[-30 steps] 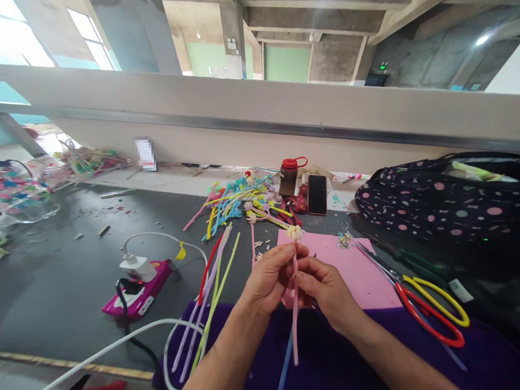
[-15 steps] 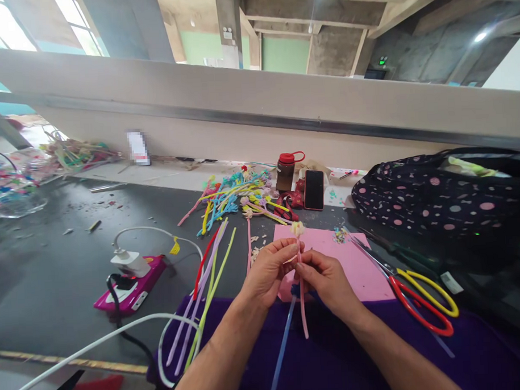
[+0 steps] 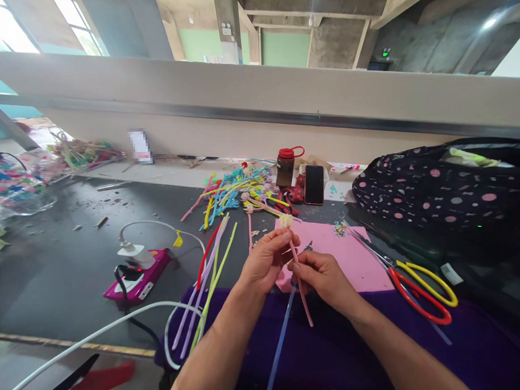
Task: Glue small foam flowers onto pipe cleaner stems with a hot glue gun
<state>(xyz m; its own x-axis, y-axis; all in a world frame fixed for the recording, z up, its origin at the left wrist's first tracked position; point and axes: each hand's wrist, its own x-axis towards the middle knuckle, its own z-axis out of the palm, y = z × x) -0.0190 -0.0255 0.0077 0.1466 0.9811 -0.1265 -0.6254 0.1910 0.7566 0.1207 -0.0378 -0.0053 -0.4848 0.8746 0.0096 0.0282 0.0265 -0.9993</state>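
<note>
Between my hands is a fuzzy-stick flower, with a cream head (image 3: 285, 221) on a pink stem (image 3: 305, 307) that slants down to the right. My left hand (image 3: 268, 257) is closed, pinching the stem just below the head. Lower down, the thumb and fingers of my right hand (image 3: 325, 275) close on the same stem. Behind the fingers shows the dark tip (image 3: 308, 246) of what looks like a glue gun, mostly hidden. A translucent bluish glue stick (image 3: 282, 336) runs from it toward me. Whether my right hand also holds it, I cannot tell.
Under the hands lies a pink sheet (image 3: 360, 260) with small beads (image 3: 340, 229). Scissors (image 3: 420, 286) rest at right, near a dark patterned bag (image 3: 430, 183). Loose fuzzy sticks (image 3: 210, 288), a power strip (image 3: 139, 279) and a white cable (image 3: 98, 332) are at left. Finished-looking stems (image 3: 238, 190) pile behind.
The flower has tilted, its head moving left and its stem end right. The dark glue-gun-like tip has come into sight beside the right fingers. The view has shifted slightly.
</note>
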